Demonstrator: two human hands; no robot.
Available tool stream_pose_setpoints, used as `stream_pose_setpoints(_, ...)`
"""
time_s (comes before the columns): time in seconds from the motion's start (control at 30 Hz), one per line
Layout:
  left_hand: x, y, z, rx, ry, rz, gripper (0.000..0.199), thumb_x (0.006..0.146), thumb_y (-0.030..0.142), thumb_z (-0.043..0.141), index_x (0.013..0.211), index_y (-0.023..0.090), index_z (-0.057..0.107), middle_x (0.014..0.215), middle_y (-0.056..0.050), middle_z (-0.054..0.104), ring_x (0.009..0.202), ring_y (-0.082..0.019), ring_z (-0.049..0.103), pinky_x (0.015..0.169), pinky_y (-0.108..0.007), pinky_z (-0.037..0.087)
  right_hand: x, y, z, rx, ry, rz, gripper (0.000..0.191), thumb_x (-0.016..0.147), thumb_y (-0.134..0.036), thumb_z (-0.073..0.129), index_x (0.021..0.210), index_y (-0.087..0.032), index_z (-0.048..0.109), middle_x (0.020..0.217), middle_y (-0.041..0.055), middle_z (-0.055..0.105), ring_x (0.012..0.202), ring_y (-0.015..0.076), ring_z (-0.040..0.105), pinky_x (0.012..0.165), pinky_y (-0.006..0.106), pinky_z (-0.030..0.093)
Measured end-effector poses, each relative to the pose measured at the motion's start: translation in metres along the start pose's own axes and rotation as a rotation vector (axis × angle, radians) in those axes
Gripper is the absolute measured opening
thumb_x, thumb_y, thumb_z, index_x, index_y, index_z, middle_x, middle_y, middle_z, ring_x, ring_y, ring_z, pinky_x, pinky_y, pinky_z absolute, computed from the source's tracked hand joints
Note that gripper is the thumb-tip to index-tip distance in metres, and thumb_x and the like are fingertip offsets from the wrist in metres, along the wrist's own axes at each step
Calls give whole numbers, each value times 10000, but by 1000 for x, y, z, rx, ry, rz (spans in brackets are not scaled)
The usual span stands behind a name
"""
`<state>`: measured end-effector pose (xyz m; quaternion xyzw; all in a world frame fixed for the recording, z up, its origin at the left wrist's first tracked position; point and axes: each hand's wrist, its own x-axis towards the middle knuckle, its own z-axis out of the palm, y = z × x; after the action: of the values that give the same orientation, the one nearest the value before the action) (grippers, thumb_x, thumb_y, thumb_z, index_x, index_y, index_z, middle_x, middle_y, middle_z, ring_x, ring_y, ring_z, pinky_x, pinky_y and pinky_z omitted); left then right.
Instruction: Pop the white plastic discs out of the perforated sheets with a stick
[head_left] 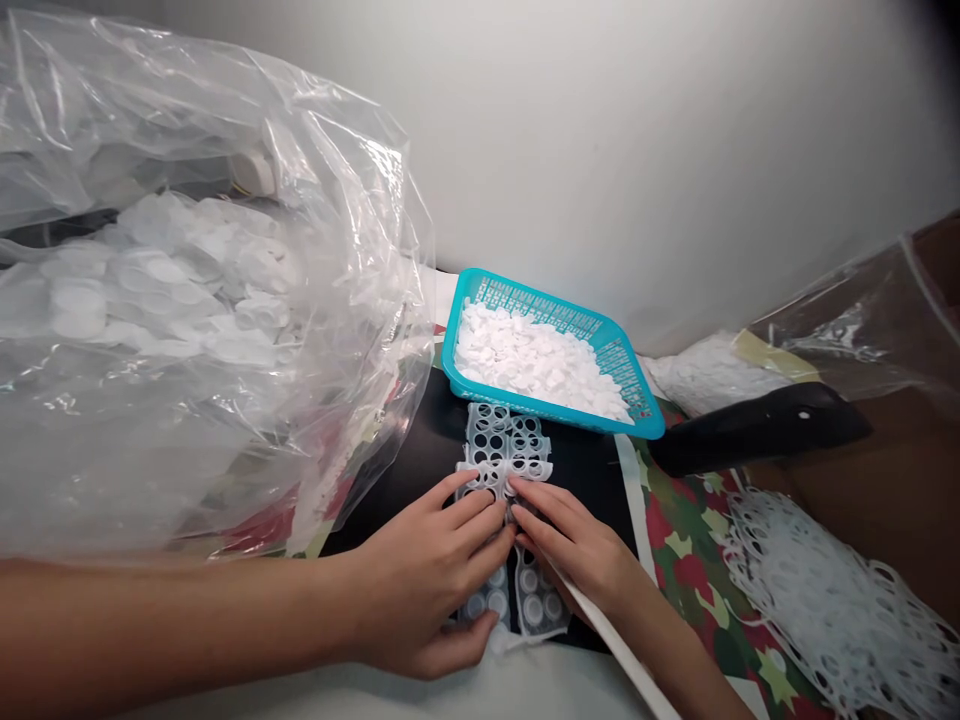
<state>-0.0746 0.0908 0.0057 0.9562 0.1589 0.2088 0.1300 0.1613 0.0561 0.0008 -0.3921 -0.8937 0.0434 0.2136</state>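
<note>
Several clear plastic sheets (487, 440) with rows of round rings lie on a dark mat in front of me. My left hand (457, 570) rests over them, fingers stretched across the rings, thumb apart near the front edge. Close by, my right hand (577, 545) bends its fingertips down onto the middle of the sheets; its thumb is hidden, and anything small in its fingers cannot be made out. Whitish discs show in the rings of the nearer sheet (536, 600). Under my right wrist runs a white strip (607, 635).
A blue plastic basket (652, 420) of small white pieces stands behind the sheets. At left, a large clear bag (360, 230) holds translucent discs. On the right are a black object (757, 430), a heap of thin white rings (840, 600) and a patterned cloth (690, 570).
</note>
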Motion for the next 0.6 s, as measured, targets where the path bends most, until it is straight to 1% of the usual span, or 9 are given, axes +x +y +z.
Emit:
stream_pose_setpoints(0.07, 0, 0, 0, -1, 9, -1, 487, 885, 376, 464, 1247, 63, 556, 1182, -157, 618, 1157, -289, 531, 1138, -443, 229, -3, 4, 3, 12, -8, -10, 452, 943, -91, 478, 1382, -193, 449, 1380, 160, 542, 1290, 242, 510, 997, 393, 527)
stream_pose_setpoints(0.13, 1, 0, 0, 0, 11, 1, 493, 887, 376, 464, 1259, 64, 548, 1212, -158, 607, 1161, -288, 528, 1134, -444, 231, -4, 4, 4, 56, 5, 24, 460, 946, -80, 462, 1392, -191, 436, 1386, 157, 536, 1284, 239, 518, 1003, 393, 525)
stream_pose_setpoints(0.2, 1, 0, -1, -1, 3, 10, 493, 886, 376, 469, 1262, 67, 546, 1227, -157, 602, 1153, -286, 533, 1130, -445, 233, -2, 1, 1, 111, 72, 79, 436, 940, -63, 466, 1353, -200, 474, 1341, 141, 577, 1238, 223, 563, 989, 368, 537)
stream_pose_setpoints(0.3, 0, 0, -1, -8, -7, 19, 484, 886, 368, 470, 1261, 72, 543, 1231, -149, 603, 1137, -274, 542, 1125, -428, 237, 1, -7, -6, 190, 218, 179, 377, 932, -60, 487, 1270, -218, 538, 1253, 102, 646, 1147, 195, 634, 975, 330, 551)
stream_pose_setpoints(0.37, 1, -1, -1, -16, -7, 19, 475, 883, 367, 470, 1252, 77, 547, 1225, -143, 605, 1130, -269, 546, 1124, -418, 238, 1, -10, -10, 250, 275, 273, 329, 942, -89, 490, 1230, -226, 570, 1222, 87, 669, 1127, 199, 650, 969, 334, 559)
stream_pose_setpoints(0.43, 1, -1, -2, -23, -18, 12, 472, 878, 370, 476, 1245, 81, 547, 1218, -141, 605, 1121, -271, 548, 1118, -423, 249, 0, -10, -15, 363, 316, 379, 267, 961, -140, 482, 1183, -229, 601, 1197, 83, 683, 1096, 215, 670, 923, 348, 589)
stream_pose_setpoints(0.5, 2, -1, -3, -35, -38, 5, 470, 877, 372, 481, 1246, 87, 542, 1208, -139, 607, 1105, -273, 551, 1101, -435, 273, -2, -6, -21, 512, 419, 489, 202, 977, -188, 474, 1111, -217, 622, 1169, 86, 691, 1029, 225, 701, 846, 358, 625)
stream_pose_setpoints(0.53, 2, -2, -3, -43, -48, 2, 471, 879, 371, 480, 1254, 90, 536, 1205, -138, 606, 1098, -272, 551, 1092, -440, 284, -3, -3, -25, 572, 503, 532, 177, 981, -206, 474, 1072, -207, 625, 1159, 89, 692, 992, 226, 714, 808, 359, 638)
stream_pose_setpoints(0.6, 1, -2, -3, -60, -59, -5, 505, 886, 372, 471, 1305, 91, 498, 1209, -138, 601, 1100, -271, 543, 1085, -442, 288, -5, 2, -34, 605, 674, 577, 149, 981, -218, 485, 1028, -189, 623, 1139, 95, 696, 974, 233, 720, 780, 363, 644)
